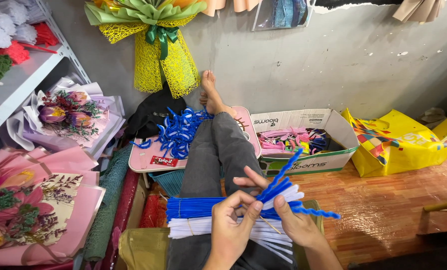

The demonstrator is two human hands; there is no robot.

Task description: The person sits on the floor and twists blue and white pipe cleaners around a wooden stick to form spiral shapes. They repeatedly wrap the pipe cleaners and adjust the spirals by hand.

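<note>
My left hand (233,222) and my right hand (288,220) meet over my lap, both pinching a small bunch of blue and white pipe cleaners (283,192) that fans up and to the right. A thin wooden stick (271,225) lies between the hands. Under them, across my grey trouser leg (216,155), rest a bundle of blue pipe cleaners (193,207) and a bundle of white pipe cleaners (193,227).
A pink lap table (148,157) holds bent blue pipe-cleaner pieces (178,132) and a red snack bar. A cardboard box (308,162) of pink stems stands right, a yellow bag (398,145) beyond. Wrapped bouquets (38,200) crowd the left; a yellow-net bouquet (161,45) hangs on the wall.
</note>
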